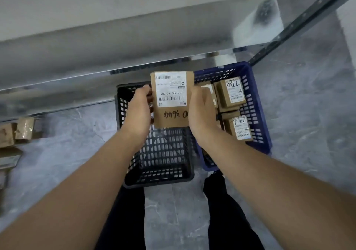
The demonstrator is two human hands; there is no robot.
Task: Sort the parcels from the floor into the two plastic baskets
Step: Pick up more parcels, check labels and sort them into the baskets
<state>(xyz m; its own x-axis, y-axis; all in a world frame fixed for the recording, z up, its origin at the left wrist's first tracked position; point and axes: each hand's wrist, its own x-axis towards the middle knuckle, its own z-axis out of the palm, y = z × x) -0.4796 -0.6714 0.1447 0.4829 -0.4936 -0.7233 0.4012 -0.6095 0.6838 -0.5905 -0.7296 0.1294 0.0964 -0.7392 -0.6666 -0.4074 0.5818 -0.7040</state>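
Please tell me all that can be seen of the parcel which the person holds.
The parcel is flat, brown, cardboard-like, its broad face toward the camera, above the black basket. A white label with barcodes covers its far part; dark handwriting marks the near part. The left hand grips its left edge, the right hand its right edge.

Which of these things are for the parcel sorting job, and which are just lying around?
For the job: held parcel, gripped by the left hand and right hand; black basket; blue basket; sorted parcels inside it; floor parcels.

Just lying about: metal shelf; slotted post.
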